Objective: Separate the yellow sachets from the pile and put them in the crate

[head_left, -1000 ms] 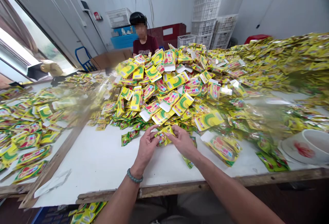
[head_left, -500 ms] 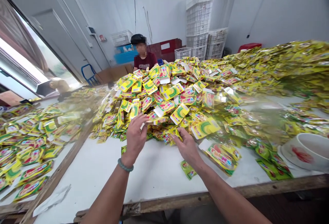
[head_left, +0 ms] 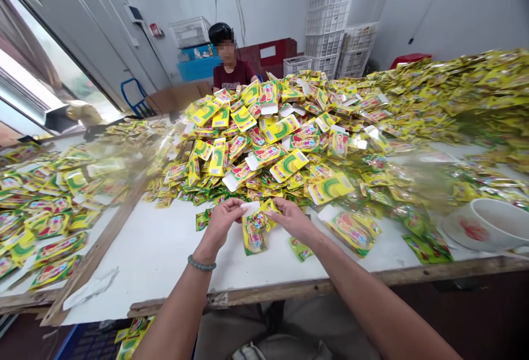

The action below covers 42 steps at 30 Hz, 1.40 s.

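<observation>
My left hand (head_left: 223, 221) is closed, fingertips pinching the white flap of a small yellow-green printed box (head_left: 254, 237). The box hangs upright, just above the white table. Close beside it, my right hand (head_left: 292, 219) pinches a small yellow sachet (head_left: 270, 206) at the box's open top. Whether the sachet's lower end is inside the box I cannot tell. Behind both hands rises a heap of similar boxes (head_left: 285, 166) mixed with sachets. A green sachet (head_left: 300, 249) lies below my right wrist, and another (head_left: 201, 220) lies left of my left hand.
A white bowl (head_left: 463, 227) with a red flower stands at the right. Sachets form a large pile (head_left: 454, 95) at the back right. Boxes cover the left table (head_left: 53, 205), past a wooden strip (head_left: 103, 244). A person (head_left: 231, 70) sits behind the heap.
My left hand has drawn a box from the front of the heap toward me. My right hand has come back and inward with a sachet, so both hands now meet. The view has tilted down.
</observation>
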Each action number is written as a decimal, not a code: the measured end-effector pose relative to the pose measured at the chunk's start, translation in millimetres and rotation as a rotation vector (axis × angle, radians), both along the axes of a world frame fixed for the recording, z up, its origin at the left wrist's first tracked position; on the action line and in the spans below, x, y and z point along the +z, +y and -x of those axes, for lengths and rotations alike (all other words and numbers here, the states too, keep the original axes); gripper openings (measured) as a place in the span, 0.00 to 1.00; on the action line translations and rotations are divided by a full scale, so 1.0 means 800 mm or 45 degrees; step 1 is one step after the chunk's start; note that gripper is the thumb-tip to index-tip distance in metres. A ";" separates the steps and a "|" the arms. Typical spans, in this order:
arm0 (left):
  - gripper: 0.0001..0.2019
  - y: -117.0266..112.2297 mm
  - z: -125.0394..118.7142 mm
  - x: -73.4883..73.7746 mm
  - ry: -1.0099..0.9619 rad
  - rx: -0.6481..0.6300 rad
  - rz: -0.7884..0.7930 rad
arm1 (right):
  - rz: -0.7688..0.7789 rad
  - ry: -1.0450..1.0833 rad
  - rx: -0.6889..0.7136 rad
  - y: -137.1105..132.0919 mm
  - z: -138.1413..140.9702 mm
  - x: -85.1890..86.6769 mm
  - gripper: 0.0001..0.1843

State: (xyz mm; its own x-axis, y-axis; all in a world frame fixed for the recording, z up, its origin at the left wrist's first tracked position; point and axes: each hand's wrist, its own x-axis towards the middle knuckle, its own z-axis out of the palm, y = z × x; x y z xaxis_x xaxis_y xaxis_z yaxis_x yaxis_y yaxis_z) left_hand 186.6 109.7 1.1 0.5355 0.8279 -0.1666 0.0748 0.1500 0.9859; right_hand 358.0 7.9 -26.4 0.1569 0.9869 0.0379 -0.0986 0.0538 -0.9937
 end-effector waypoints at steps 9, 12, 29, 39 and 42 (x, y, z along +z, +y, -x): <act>0.34 -0.026 -0.001 -0.031 -0.186 -0.331 0.005 | -0.053 0.176 -0.276 0.013 0.001 -0.006 0.16; 0.28 -0.025 -0.002 -0.032 -0.045 -0.344 -0.056 | -0.185 0.085 -0.447 0.013 -0.001 -0.003 0.13; 0.18 -0.042 -0.013 -0.025 0.147 -0.495 0.087 | -0.304 -0.727 -0.544 0.007 -0.003 0.002 0.07; 0.23 -0.046 -0.013 -0.013 0.030 -0.424 0.334 | -0.369 -0.857 -0.701 0.001 0.001 0.004 0.07; 0.22 -0.044 -0.009 -0.010 0.000 -0.434 0.377 | -0.353 -0.880 -0.572 -0.004 -0.006 0.007 0.09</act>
